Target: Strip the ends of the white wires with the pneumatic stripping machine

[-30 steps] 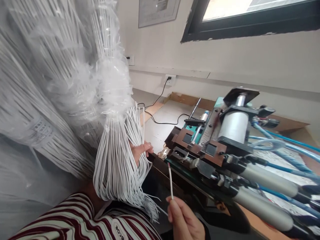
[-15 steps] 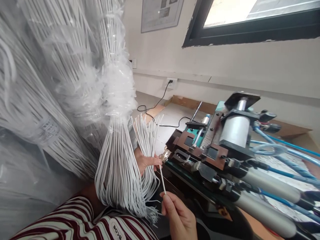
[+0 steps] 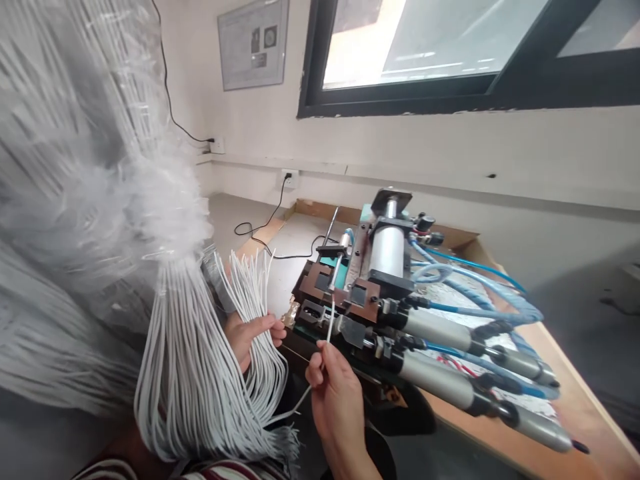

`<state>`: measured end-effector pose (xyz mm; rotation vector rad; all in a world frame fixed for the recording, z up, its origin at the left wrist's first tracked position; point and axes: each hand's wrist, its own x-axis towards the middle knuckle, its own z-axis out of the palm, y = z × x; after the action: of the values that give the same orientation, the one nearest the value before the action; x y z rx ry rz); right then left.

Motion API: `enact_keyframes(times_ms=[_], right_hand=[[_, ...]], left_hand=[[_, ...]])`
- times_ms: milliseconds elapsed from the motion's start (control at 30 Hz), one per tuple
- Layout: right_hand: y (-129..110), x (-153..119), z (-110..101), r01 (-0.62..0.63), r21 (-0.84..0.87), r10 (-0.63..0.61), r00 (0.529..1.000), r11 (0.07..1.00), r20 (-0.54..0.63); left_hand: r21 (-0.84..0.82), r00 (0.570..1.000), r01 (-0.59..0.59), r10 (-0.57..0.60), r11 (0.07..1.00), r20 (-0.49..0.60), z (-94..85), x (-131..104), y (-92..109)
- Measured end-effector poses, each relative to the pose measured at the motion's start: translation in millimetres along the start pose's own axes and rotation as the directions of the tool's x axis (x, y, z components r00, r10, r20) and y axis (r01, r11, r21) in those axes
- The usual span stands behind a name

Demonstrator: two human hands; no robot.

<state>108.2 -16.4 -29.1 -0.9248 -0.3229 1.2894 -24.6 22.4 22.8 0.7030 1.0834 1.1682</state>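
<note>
My left hand (image 3: 253, 335) is closed around a bundle of thin white cables (image 3: 250, 287), whose cut ends fan out upward. Between the thumb and fingers of my right hand (image 3: 335, 383) is a single white cable (image 3: 331, 320). Its upper end points into the front of a pneumatic machine (image 3: 345, 280), by the brown metal plates; whether it touches inside I cannot tell. Below my right hand that cable trails back toward the bundle. A larger hank of white cables (image 3: 185, 360) hangs beside my left hand, looped near my lap.
Plastic-wrapped cable hanks (image 3: 150, 207) fill the left side. Silver air cylinders (image 3: 440, 380) and blue hoses (image 3: 480, 303) extend right from the machine on a wood-edged table (image 3: 575, 400). A black cord (image 3: 280, 256) runs across the tabletop to a wall socket (image 3: 290, 179).
My right hand has raised the single cable from beside the bundle to the machine's front. My left hand still holds the bundle. The camera view has turned to the right.
</note>
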Motion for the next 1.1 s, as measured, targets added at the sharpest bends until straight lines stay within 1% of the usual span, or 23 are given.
enact_keyframes(times_ms=[133, 333, 500, 600, 700, 767, 833, 900, 1000, 1067, 1100], right_hand=[[1.1, 8.4, 3.8, -0.043, 0.038, 0.041, 0.998, 0.998, 0.049], [2.8, 13.4, 2.3, -0.114, 0.100, 0.101, 0.987, 0.988, 0.128], [1.9, 16.5, -1.4, -0.128, 0.103, 0.112, 0.982, 0.986, 0.150], [3.5, 13.1, -3.5, -0.105, 0.075, 0.092, 0.984, 0.992, 0.151], [6.5, 4.2, -1.9, -0.050, -0.018, 0.052, 0.983, 0.999, 0.175], [7.6, -2.5, 1.2, -0.023, -0.124, 0.052, 0.972, 0.992, 0.231], [7.4, -8.1, 3.5, -0.004, -0.246, 0.080, 0.950, 0.969, 0.301], [7.6, -12.4, 1.8, 0.047, -0.378, 0.096, 0.932, 0.925, 0.349], [12.5, -17.6, -9.0, 0.166, -0.550, 0.077, 0.917, 0.819, 0.391], [18.6, -20.4, -16.5, 0.188, -0.599, 0.095, 0.908, 0.778, 0.409], [21.5, -21.4, -18.3, 0.176, -0.602, 0.110, 0.907, 0.779, 0.407]], left_hand=[[-0.010, 0.999, 0.032, -0.032, 0.999, 0.022, 1.2, -0.5, 0.1], [0.003, 0.994, 0.081, -0.081, 0.997, 0.067, 2.5, -1.0, -1.7], [0.006, 0.992, 0.073, -0.074, 0.997, 0.105, 5.0, -0.9, -1.9], [0.001, 0.993, 0.044, -0.044, 0.999, 0.110, 5.3, -0.5, -2.7], [0.001, 0.993, 0.026, -0.026, 1.000, 0.119, 5.5, -0.2, -5.8], [0.010, 0.989, 0.045, -0.046, 0.999, 0.143, 5.8, 0.3, -9.7], [0.020, 0.982, 0.075, -0.077, 0.997, 0.172, 5.3, 1.7, -14.3], [0.013, 0.985, 0.061, -0.062, 0.998, 0.162, 3.2, 4.4, -18.2], [-0.020, 0.995, 0.002, 0.000, 1.000, 0.101, -3.0, 8.8, -19.9], [-0.032, 0.996, 0.002, 0.001, 0.999, 0.087, -7.8, 9.8, -18.2], [-0.032, 0.995, 0.023, -0.019, 0.999, 0.102, -9.9, 9.3, -16.9]])
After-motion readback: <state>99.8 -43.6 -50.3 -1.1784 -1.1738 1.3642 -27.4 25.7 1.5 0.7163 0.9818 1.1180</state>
